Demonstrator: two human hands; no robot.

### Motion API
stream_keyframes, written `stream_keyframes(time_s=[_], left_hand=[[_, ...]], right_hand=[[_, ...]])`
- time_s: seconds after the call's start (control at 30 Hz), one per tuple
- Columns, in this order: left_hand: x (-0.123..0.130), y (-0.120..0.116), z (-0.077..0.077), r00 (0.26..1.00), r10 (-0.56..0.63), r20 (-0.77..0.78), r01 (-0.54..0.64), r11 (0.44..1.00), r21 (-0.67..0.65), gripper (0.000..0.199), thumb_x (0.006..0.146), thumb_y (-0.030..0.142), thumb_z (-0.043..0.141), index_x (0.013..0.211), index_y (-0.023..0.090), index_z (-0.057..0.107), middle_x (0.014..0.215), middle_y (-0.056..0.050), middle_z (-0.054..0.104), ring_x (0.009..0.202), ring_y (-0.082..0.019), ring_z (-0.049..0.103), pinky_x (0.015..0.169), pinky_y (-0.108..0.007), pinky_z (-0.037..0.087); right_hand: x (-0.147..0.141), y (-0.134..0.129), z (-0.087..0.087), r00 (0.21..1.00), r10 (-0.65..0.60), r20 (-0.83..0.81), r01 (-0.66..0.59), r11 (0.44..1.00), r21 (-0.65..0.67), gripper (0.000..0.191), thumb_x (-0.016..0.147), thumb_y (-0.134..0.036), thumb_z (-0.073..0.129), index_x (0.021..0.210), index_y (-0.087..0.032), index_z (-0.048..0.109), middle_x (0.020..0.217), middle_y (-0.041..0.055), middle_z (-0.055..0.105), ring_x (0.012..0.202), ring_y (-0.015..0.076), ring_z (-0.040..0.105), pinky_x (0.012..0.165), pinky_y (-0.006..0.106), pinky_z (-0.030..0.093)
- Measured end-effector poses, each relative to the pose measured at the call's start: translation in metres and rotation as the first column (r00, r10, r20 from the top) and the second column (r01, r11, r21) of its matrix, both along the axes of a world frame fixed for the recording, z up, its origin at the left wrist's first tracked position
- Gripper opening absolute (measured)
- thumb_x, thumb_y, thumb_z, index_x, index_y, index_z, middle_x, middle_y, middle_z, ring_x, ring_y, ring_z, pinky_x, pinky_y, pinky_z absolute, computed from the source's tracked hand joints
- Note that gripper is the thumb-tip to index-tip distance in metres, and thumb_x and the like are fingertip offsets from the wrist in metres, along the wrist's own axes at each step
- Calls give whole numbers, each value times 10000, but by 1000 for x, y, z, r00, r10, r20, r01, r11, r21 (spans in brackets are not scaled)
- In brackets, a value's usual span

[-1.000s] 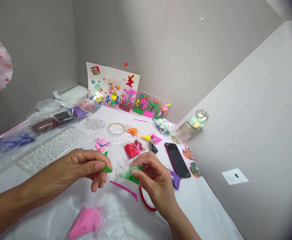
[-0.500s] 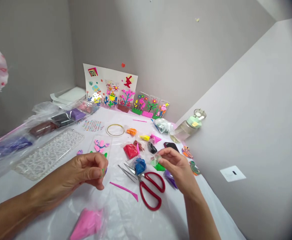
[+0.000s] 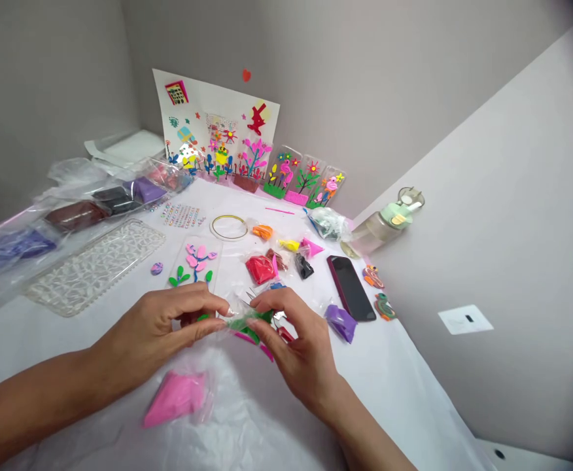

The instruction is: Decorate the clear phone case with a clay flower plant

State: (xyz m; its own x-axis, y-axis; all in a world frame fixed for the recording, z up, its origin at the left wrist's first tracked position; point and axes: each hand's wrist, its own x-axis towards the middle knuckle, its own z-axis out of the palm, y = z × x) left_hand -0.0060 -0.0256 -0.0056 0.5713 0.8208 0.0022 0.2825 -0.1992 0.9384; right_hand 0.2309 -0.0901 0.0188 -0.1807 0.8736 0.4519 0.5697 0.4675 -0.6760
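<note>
Between my two hands is a small clear plastic bag of green clay [image 3: 240,323], held above the table. My left hand [image 3: 178,320] pinches the bag's left end with thumb and forefinger. At the other end my right hand [image 3: 296,333] grips it with thumb and fingers. Red-handled scissors [image 3: 285,332] lie beneath, mostly hidden by the right hand. A pink clay tool [image 3: 267,352] shows under the bag. Behind the left hand lies a clear panel [image 3: 174,259] with a pink clay flower [image 3: 199,255] and green leaves. A bag of pink clay [image 3: 176,398] sits nearer me.
Bags of red [image 3: 261,269], black and purple clay [image 3: 340,323] lie around, with a phone [image 3: 351,288] and a bottle [image 3: 382,229] at right. A textured clear sheet [image 3: 95,268] and large clay bags [image 3: 78,214] lie left. Decorated panels [image 3: 284,173] stand against the wall.
My right hand has lifted the green clay bag and brought it left. My left hand has moved right, and both now hold the bag. The view has tilted down.
</note>
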Motion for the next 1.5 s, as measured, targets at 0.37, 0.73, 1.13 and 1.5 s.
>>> stream_keyframes(time_s=[0.37,0.73,1.13,1.5], left_hand=[[10,-8,10,999,-25,26,25,1000,-7,305,954,523,677,1051,268,815,915,-14,726,810,-183,626,717,-279,485],[-1,6,23,916,-333,225,401,790,-463,282,860,472,769,830,213,661,673,67,497,552,-81,352,501,-207,287],[-8,6,30,989,-89,117,117,960,-255,307,927,509,754,852,219,685,771,42,586,619,-93,453,557,-205,387],[-6,4,17,998,-58,-6,57,991,-118,305,949,540,700,907,253,607,813,37,548,741,-161,486,674,-277,421]], right_hand=[[-14,-11,1,984,33,174,-86,947,309,289,1030,-42,580,1214,-252,653,1101,102,763,982,227,720,849,379,625],[-15,-14,9,971,232,-58,-219,960,173,171,1016,-115,698,1126,-244,680,1044,77,787,965,210,756,824,341,635],[-13,-6,5,949,71,-306,-89,995,-46,96,989,-219,778,1022,-247,692,1024,47,750,946,198,704,842,349,599],[-14,-4,-1,974,38,-225,-41,999,-10,133,988,-162,756,1049,-243,671,1045,44,735,959,188,710,836,321,588]])
